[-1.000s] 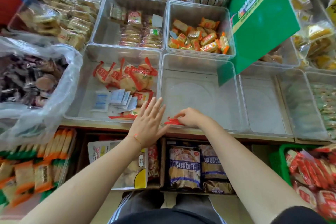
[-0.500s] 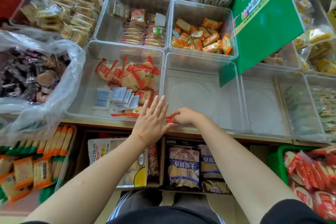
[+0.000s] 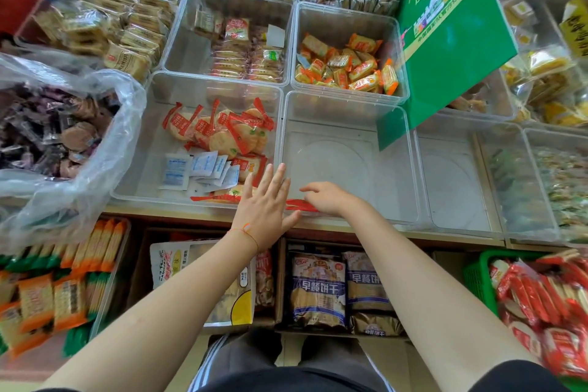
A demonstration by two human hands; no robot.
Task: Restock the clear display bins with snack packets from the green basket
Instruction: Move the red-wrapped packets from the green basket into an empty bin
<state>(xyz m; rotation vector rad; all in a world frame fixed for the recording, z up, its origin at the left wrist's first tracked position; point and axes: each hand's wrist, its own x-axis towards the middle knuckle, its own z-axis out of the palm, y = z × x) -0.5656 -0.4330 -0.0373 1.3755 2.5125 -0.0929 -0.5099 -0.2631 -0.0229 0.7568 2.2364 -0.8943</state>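
L hand [image 3: 265, 210] lies flat w/ straight fingers spread, palm down, over the front corner where two clear bins meet; a thin orange string circles its wrist. R hand [image 3: 327, 199] sits just beside it at the front wall of the empty bin [image 3: 346, 162], fingers curled down onto a red packet [image 3: 300, 204] w/ crinkly film edge; looks pinched, but the grip itself is hidden under the hand. That bin is hard transparent plastic, square w/ rounded corners, a faint ring moulded in its floor. The bin to its left [image 3: 140, 169] holds round pale crackers [image 3: 222, 134] in clear film w/ red ends, plus small flat white-blue sachets [image 3: 197, 169]. Behind, an identical bin has shiny orange pillow packs [image 3: 346, 68]; next to it one w/ stacked flat biscuits [image 3: 248, 57]. A stiff green card sign [image 3: 451, 38] leans tilted over the empty bin's far right corner. Far left, a loose, wrinkled clear plastic bag [image 3: 79, 149] holds dark purple wrapped snacks. Green basket [image 3: 477, 277], lattice plastic, sits low right, below shelf edge, piled w/ glossy red-and-white packets [image 3: 547, 302], well apart from both hands. Under the wooden shelf lip [image 3: 191, 213], cardboard boxes hold blue-and-tan biscuit bags [image 3: 318, 289].
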